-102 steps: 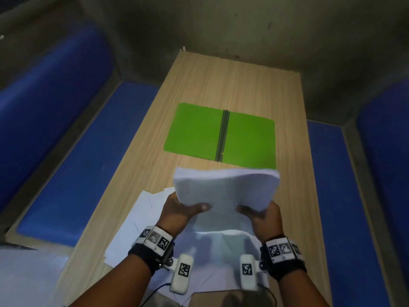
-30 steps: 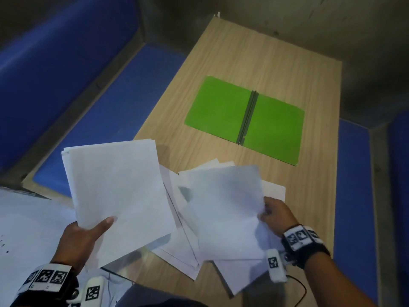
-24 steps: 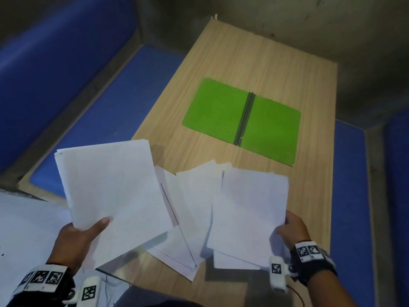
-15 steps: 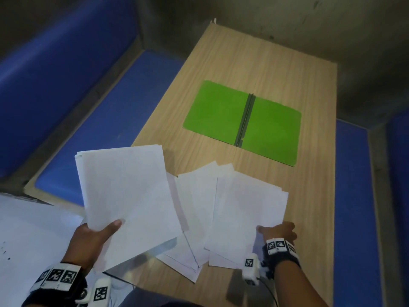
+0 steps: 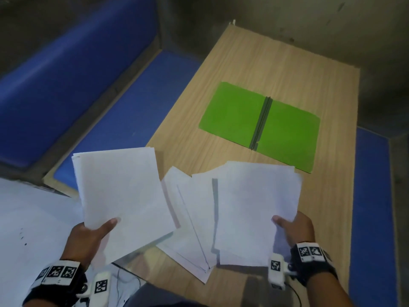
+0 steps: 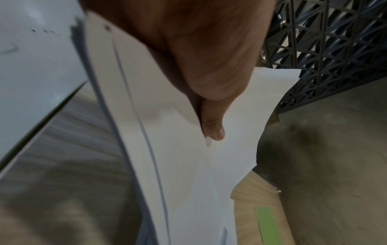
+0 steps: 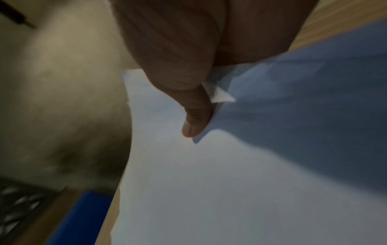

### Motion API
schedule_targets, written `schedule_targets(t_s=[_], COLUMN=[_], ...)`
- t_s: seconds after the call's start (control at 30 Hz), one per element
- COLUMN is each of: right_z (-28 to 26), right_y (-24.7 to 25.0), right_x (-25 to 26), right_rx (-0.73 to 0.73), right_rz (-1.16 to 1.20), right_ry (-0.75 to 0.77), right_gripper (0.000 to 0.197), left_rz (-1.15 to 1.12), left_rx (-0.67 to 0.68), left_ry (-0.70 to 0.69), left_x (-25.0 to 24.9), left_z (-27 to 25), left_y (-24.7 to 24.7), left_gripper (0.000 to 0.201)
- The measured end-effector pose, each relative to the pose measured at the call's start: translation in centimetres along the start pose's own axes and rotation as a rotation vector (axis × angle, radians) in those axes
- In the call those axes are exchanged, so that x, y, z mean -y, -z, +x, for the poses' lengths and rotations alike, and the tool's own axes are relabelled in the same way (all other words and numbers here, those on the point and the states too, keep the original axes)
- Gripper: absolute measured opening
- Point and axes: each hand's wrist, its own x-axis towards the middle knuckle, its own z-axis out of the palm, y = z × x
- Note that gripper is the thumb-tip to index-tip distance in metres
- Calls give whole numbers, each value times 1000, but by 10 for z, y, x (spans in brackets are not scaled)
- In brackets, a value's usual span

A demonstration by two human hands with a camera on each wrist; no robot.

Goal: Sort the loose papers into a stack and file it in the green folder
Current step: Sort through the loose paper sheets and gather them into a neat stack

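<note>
With my left hand [image 5: 87,237] pinching the stack [image 5: 120,196] and my right hand [image 5: 295,228] pinching a sheet [image 5: 254,209], I should lay it squarely on the stack, edges aligned.

Folder [image 5: 261,126] lies open and flat on the table [image 5: 332,196], at the far middle. Nearer the person, loose sheets [image 5: 194,220] lie fanned and overlapping on the table. To their left, the stack [image 5: 121,196] is held up off the near-left table edge by the left hand [image 5: 88,238], thumb on top at its near edge. To their right, a second bundle [image 5: 256,209] overlaps the loose sheets, its far corner just short of the folder; the right hand [image 5: 296,229] pinches its near-right corner. Benches [image 5: 110,120] flank the table on both sides.
</note>
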Motion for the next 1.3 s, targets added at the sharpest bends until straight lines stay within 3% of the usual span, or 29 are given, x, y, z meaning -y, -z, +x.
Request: schedule_targets(t_s=[0.1,0.2,0.3,0.47,0.57,0.7,0.97,1.13,1.23,1.3], right_z=[10,24,22,9,9,7,6,3,0,-3], right_y=[-23,-59,-92,-129,-136,-137,-132,-136,-138,-136], right_x=[10,8,13,13,12,19,14,20,25,31], right_rx=[104,186,150,96,128,156,221,283,328,377], right_rz=[-163,-371,-724,-620,-618,-833,-610,-666,-604,-579], right_ry=[62,17,32,2,-32,-3,75,107,263,282], right_gripper=[40,41,68,80,66,44,55,37,15,16], left_rz=[6,20,3,-45,-53,-48,-108,-113,-112,-112], left_rx=[-21,-23,-28,-38,-42,-40,-90,-154,-169,-169], left_ry=[9,23,46,63,74,80,50,59,66,77], left_x=[8,23,38,48,52,53,44,47,51,54], left_z=[6,17,26,29,29,31,26,25,24,22], left_y=[11,13,11,3,0,2,26,52,62,64], left_gripper=[31,37,43,40,39,28,27,40,45,46])
